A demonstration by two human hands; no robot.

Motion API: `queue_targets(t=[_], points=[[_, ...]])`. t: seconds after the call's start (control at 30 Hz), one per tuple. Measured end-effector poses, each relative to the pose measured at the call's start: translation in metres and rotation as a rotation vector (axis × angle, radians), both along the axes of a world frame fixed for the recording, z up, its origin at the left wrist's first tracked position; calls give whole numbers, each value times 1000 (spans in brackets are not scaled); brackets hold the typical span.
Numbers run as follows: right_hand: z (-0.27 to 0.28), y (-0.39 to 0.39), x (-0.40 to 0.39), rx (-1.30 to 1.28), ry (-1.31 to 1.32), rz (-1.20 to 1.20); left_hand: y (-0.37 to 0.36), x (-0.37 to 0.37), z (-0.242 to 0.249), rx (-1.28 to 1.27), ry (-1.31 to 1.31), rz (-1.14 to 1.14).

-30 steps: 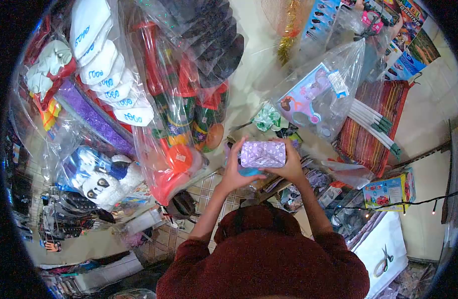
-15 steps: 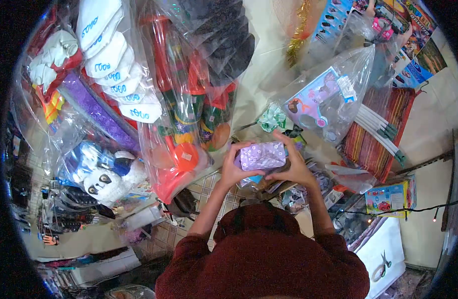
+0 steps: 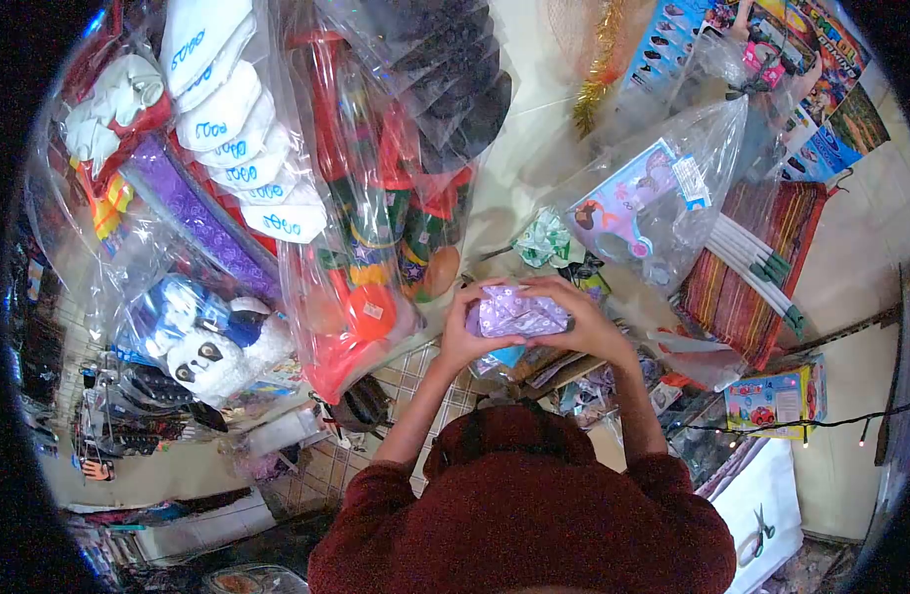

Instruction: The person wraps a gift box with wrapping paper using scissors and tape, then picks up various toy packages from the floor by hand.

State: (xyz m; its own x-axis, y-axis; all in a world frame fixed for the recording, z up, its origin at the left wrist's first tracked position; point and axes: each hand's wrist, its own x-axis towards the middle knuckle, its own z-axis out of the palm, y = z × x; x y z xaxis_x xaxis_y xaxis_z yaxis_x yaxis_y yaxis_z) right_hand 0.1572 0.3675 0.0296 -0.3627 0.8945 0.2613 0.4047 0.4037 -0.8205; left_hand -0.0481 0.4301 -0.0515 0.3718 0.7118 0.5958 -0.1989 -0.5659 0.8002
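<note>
In front of my chest I hold a small box-shaped package wrapped in lilac flowered paper (image 3: 519, 313). My left hand (image 3: 463, 327) is wrapped round its left end. Across its right end and far edge bend the fingers of my right hand (image 3: 592, 324). Folds of paper show on the face turned up to me. What is inside the wrapping is hidden. Just beyond the package lies a crumpled green and white wrapper (image 3: 544, 241). A bit of blue (image 3: 507, 354) shows under the near side of the package.
Clear bags with white numbered pieces (image 3: 217, 129), a panda plush (image 3: 217, 358) and red items hang at left. A bagged mermaid-print item (image 3: 628, 213) and a striped woven mat (image 3: 737, 267) are at right. Scissors (image 3: 762, 530) lie on a white surface, near a light string (image 3: 811, 424).
My right hand's fingers have closed in over the package's far right edge. The package has tilted slightly, so more folded paper shows. My left hand has hardly moved.
</note>
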Motion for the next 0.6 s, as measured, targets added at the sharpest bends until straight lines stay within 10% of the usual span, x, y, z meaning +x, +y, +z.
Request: queue_targets(t=[0.6], points=[[-4,-1,6,14,29,-59,-2,2,15,-113,-1,-23]])
